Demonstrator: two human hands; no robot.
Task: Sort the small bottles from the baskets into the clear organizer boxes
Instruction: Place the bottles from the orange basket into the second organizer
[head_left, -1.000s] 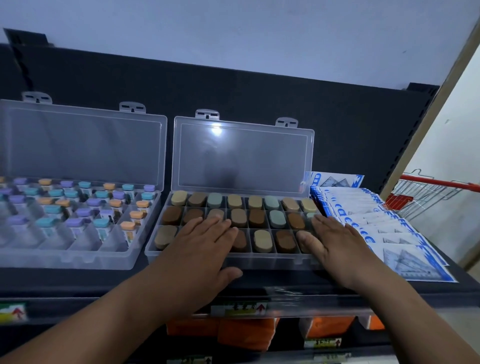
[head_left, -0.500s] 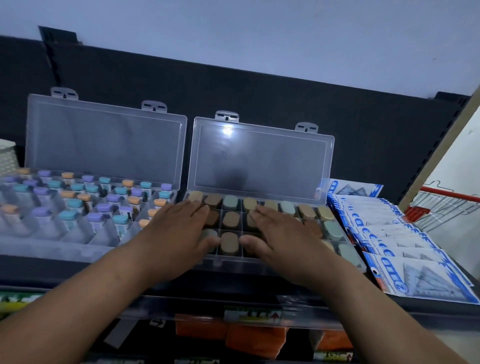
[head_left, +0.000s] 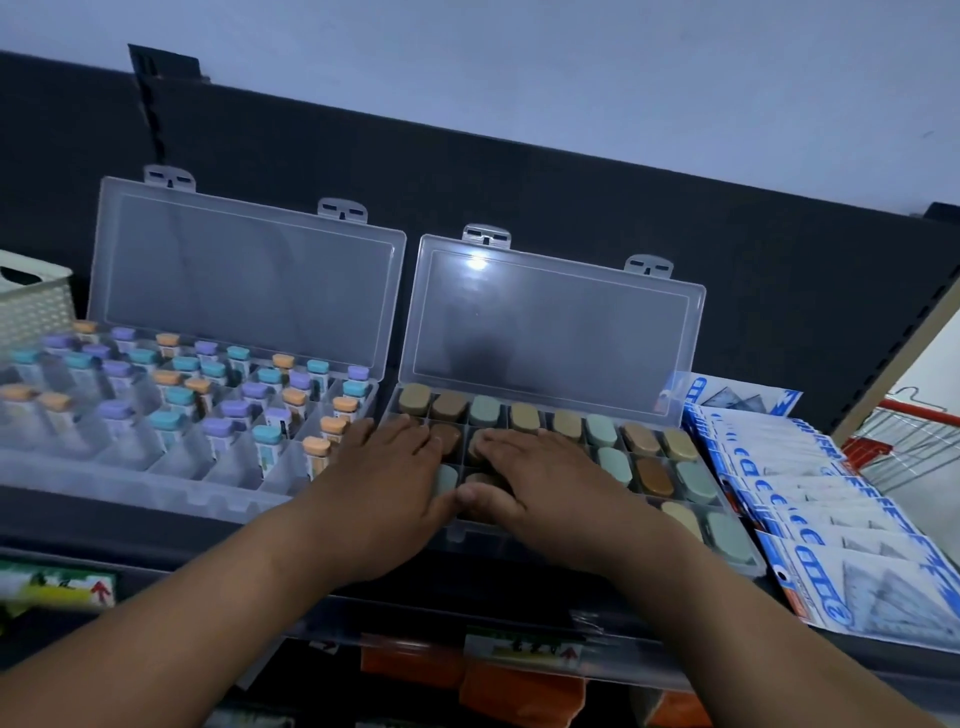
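Two clear organizer boxes stand side by side on a dark shelf, lids up. The right box (head_left: 550, 322) is full of small bottles with brown, tan and grey-green caps (head_left: 652, 473). The left box (head_left: 244, 275) holds bottles with purple, teal and orange caps (head_left: 228, 426). My left hand (head_left: 384, 478) lies flat with straight fingers on the caps at the right box's left end. My right hand (head_left: 545, 483) lies flat beside it on the caps near the middle, thumbs almost touching. A cream basket (head_left: 31, 301) shows at the far left edge.
Blue-and-white packets (head_left: 810, 514) are fanned out on the shelf right of the boxes. A red-handled wire cart (head_left: 914, 441) stands beyond the shelf's right end. Orange packs (head_left: 519, 691) sit on the shelf below, behind a rail with price labels.
My right hand slid left across the caps from the right box's right end to its middle. My left hand shifted left to the box's left end. The view panned left.
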